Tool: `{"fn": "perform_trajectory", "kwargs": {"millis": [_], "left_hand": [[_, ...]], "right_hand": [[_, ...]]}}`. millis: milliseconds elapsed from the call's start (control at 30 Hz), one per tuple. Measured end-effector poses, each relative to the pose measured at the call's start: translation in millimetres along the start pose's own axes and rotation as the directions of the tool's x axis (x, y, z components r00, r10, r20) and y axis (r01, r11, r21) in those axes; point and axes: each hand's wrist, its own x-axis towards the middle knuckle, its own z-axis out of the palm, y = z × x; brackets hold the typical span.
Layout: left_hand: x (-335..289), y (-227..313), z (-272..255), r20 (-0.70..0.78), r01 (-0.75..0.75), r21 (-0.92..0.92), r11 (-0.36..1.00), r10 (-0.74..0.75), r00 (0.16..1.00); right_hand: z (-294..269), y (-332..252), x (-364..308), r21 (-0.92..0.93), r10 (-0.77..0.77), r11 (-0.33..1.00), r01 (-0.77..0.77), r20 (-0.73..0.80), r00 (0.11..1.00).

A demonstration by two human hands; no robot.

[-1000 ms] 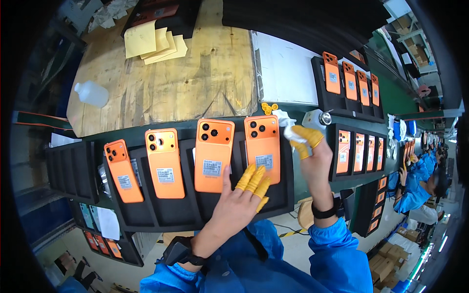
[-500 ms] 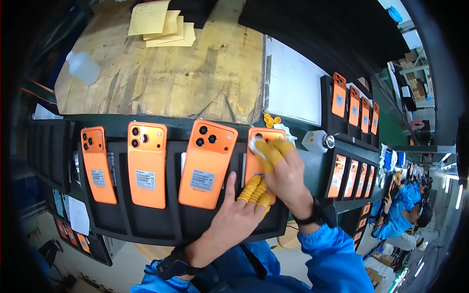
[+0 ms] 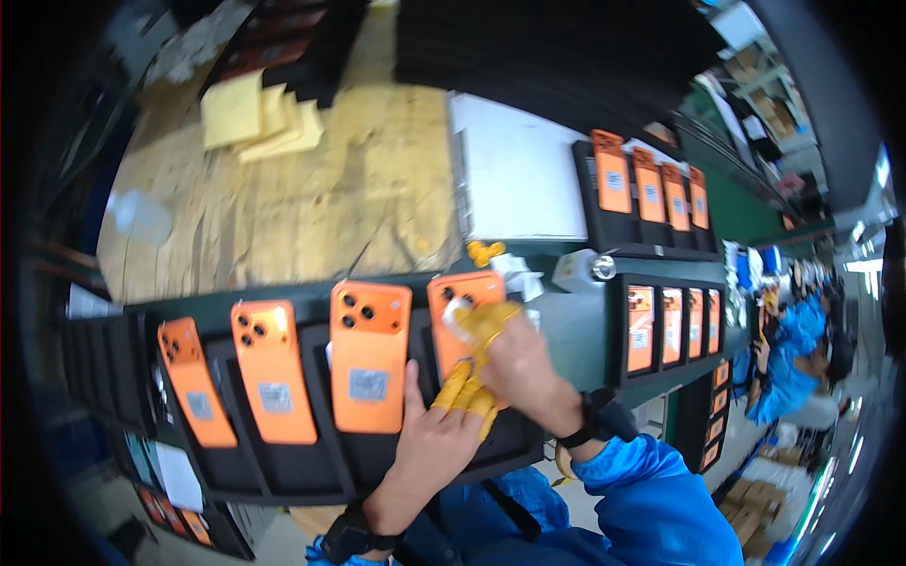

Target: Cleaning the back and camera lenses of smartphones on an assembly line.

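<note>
Four orange phones lie backs up across a black tray [image 3: 311,483]; the first three are the leftmost phone [image 3: 200,368], a second phone [image 3: 274,363] and a third phone [image 3: 370,363]. The rightmost phone [image 3: 442,316] is partly covered by my hands. Yellow finger cots cover several fingertips. My right hand [image 3: 510,354] is closed on a small white wipe [image 3: 460,317], pressed against that phone's camera area. Lower down, my left hand [image 3: 439,429] grips the same phone, thumb sticking out toward the third phone. Its fingertips are partly hidden by my right hand.
Beyond the tray are a wooden board [image 3: 311,212], yellow paper slips [image 3: 255,118] and a translucent bottle [image 3: 142,217]. Spare finger cots [image 3: 485,253], white tissue [image 3: 517,275] and a metal-topped bottle [image 3: 578,272] sit right. Phone trays [image 3: 623,373] and a person [image 3: 797,354] are farther right.
The view has shifted, so the tray and phones appear lower and the bench items farther left. My right hand and the wipe remain at the rightmost phone's cameras; my left hand still grips that phone.
</note>
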Motion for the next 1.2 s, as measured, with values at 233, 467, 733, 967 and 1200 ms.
{"fn": "perform_trajectory", "kwargs": {"millis": [233,467,733,967,1200], "left_hand": [[2,-6,9,-0.110,0.056,-0.021,0.998,-0.058,0.992],[26,11,-29,-0.194,0.002,-0.208,0.978,-0.043,0.980],[67,9,-72,-0.046,0.251,-0.802,0.542,-0.475,0.879],[197,61,-40,0.218,0.414,-0.858,0.304,-0.516,0.829],[321,81,119,0.426,0.669,-0.731,0.135,-0.675,0.602]], "right_hand": [[-13,13,13,0.106,0.384,0.923,-0.371,-0.160,0.909],[-66,39,-135,0.584,0.930,0.361,-0.727,-0.173,0.324],[-111,27,-146,0.662,0.946,0.268,-0.700,-0.042,0.323],[-159,118,-172,0.875,0.982,0.124,-0.468,-0.041,0.184],[-197,227,-178,0.933,0.993,0.076,-0.351,-0.040,0.109]]}}
